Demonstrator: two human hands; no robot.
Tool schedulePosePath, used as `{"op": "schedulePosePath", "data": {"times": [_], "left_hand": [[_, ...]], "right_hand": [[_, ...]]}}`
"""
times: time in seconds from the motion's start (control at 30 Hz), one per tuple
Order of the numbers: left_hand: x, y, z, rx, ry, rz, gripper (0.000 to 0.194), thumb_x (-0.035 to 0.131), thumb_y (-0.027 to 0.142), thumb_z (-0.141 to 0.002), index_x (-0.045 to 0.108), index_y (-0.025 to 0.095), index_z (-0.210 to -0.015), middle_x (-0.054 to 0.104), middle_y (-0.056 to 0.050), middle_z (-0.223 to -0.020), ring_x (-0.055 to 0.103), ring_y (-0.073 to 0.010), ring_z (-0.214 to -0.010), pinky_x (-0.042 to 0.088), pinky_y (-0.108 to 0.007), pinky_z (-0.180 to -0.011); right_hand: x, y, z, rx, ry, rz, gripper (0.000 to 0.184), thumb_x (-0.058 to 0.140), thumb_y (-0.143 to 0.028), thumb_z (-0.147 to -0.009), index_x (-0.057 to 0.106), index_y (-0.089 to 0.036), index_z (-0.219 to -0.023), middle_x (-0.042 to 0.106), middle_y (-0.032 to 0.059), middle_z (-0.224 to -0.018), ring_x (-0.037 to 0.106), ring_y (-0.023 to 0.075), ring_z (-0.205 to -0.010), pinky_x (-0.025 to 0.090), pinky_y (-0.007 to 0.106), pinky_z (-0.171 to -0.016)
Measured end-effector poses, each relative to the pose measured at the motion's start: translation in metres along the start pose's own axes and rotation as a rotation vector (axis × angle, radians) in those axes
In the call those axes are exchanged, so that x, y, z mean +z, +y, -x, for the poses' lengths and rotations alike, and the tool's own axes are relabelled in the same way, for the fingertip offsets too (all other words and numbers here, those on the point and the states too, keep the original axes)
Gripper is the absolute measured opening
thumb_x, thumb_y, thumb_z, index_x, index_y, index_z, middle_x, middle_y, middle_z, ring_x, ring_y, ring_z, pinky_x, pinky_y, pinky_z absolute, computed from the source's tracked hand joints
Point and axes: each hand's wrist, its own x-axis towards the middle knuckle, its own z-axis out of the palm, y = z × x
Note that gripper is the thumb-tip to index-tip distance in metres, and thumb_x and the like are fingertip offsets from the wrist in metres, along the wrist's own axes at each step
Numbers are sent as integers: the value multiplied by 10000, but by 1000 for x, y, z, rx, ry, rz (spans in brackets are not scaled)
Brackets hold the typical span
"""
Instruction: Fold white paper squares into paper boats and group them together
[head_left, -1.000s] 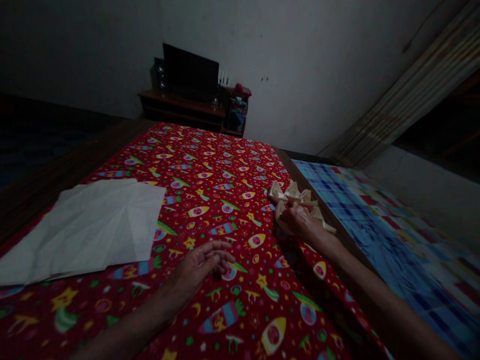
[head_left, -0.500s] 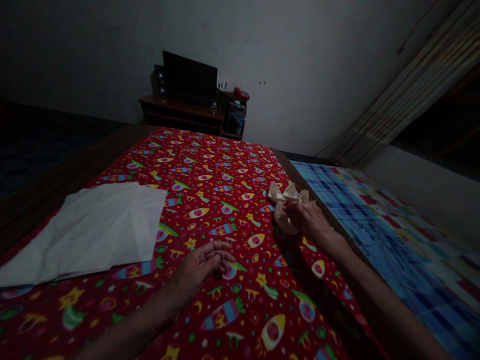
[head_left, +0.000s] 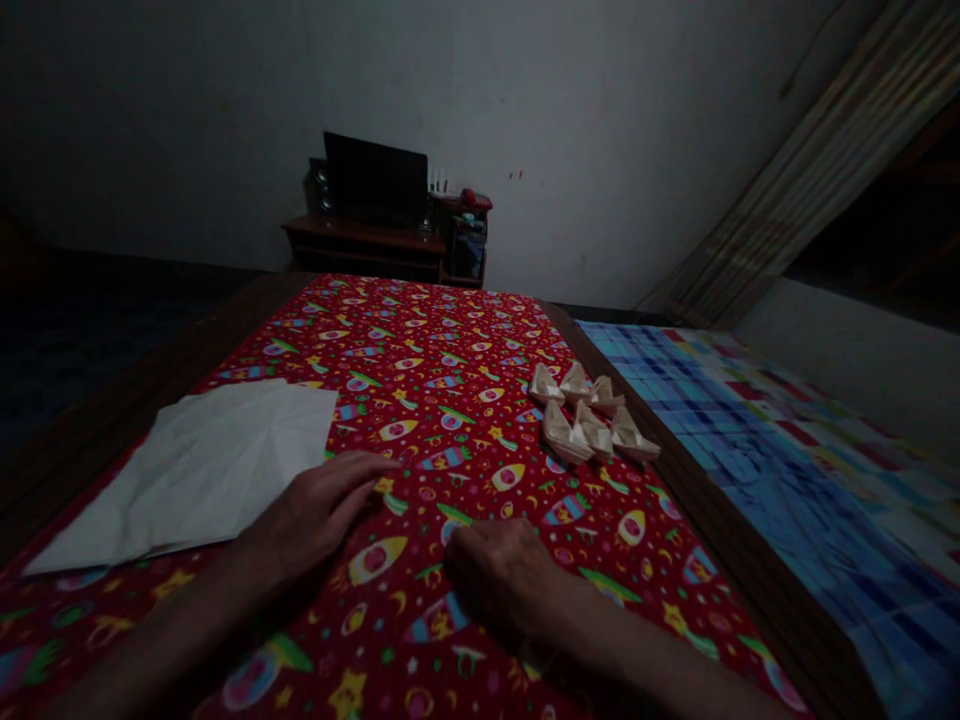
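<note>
My left hand (head_left: 330,505) is just right of a stack of pale paper sheets (head_left: 217,460), over the red cloth. Its fingers stretch out towards the right and hold nothing. Near the middle of the cloth rests my right hand (head_left: 499,570), closed with the fingers curled under; nothing shows sticking out of it. Beyond it to the right, several folded paper boats (head_left: 592,435) sit close together in two rows, apart from both hands.
A red cloth (head_left: 450,350) printed with rockets and stars covers the wooden surface (head_left: 210,330). To the right lies a blue checked cloth (head_left: 690,440). At the far wall, a dark screen (head_left: 375,180) stands on a brown cabinet (head_left: 360,235). A curtain (head_left: 787,190) hangs on the right.
My right hand has left the paper boats and come back towards me, to the middle of the cloth. My left hand has shifted left, closer to the paper stack.
</note>
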Motion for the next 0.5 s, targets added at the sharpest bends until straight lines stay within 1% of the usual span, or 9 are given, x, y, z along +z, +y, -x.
{"op": "schedulePosePath", "data": {"times": [0.07, 0.13, 0.17, 0.2, 0.23, 0.3, 0.4, 0.47, 0.5], "left_hand": [[-28, -18, 9, 65, 44, -230, 272, 638, 403, -733, 716, 279, -962, 675, -53, -1075, 558, -285, -1056, 369, -346, -980], [-50, -41, 22, 57, 62, -494, 361, 617, 439, -739, 668, 308, -1072, 598, -29, -1231, 488, -317, -1157, 353, -396, -993], [-59, -52, 30, 37, 42, -599, 401, 609, 453, -744, 641, 312, -1118, 567, -28, -1271, 464, -330, -1182, 372, -402, -973], [-65, -60, 36, 40, 54, -671, 431, 615, 481, -726, 640, 303, -1118, 578, -45, -1248, 489, -340, -1143, 404, -399, -933], [-69, -67, 42, 40, 55, -720, 436, 602, 495, -732, 638, 295, -1118, 587, -60, -1225, 515, -332, -1104, 416, -390, -915], [-73, -71, 48, 50, 64, -762, 398, 541, 495, -777, 639, 278, -1097, 604, -79, -1163, 538, -310, -1068, 413, -377, -920], [-71, -63, 47, 36, 48, -762, 327, 457, 452, -845, 644, 263, -1036, 617, -71, -1060, 564, -273, -1005, 414, -344, -899], [-68, -55, 44, 17, 33, -726, 303, 517, 448, -820, 643, 266, -1027, 611, -47, -1037, 561, -266, -976, 413, -333, -875], [-67, -52, 43, 4, 51, -667, 310, 576, 451, -781, 646, 267, -1021, 609, -34, -1029, 555, -270, -968, 414, -329, -863]], "right_hand": [[5, -4, -1, 16, 35, -41, 76, 449, -133, -817, 456, -192, -770, 520, -32, -627, 308, 91, -479, 159, 252, -472], [5, -5, -2, 20, 59, -66, 87, 434, -128, -817, 438, -194, -760, 506, -32, -625, 300, 92, -482, 163, 251, -471], [4, -6, -3, 19, 65, -74, 92, 430, -126, -817, 433, -194, -756, 501, -33, -623, 297, 91, -481, 166, 249, -472], [3, -6, -3, 16, 63, -81, 94, 429, -125, -819, 430, -194, -756, 499, -34, -623, 300, 89, -483, 169, 247, -473], [2, -6, -3, 12, 61, -83, 92, 428, -125, -822, 430, -193, -760, 501, -33, -628, 307, 88, -487, 174, 245, -476], [2, -5, -2, 7, 64, -80, 86, 427, -129, -832, 433, -192, -774, 506, -32, -637, 318, 88, -497, 177, 243, -483], [3, -5, -1, 11, 85, -68, 87, 422, -139, -839, 436, -193, -772, 506, -33, -634, 310, 89, -498, 168, 246, -485], [4, -5, -1, 8, 100, -67, 91, 420, -146, -840, 439, -192, -764, 507, -33, -628, 303, 88, -492, 165, 246, -482], [4, -4, -2, 5, 103, -68, 93, 419, -152, -843, 442, -190, -762, 509, -32, -627, 306, 88, -491, 168, 245, -482]]}}
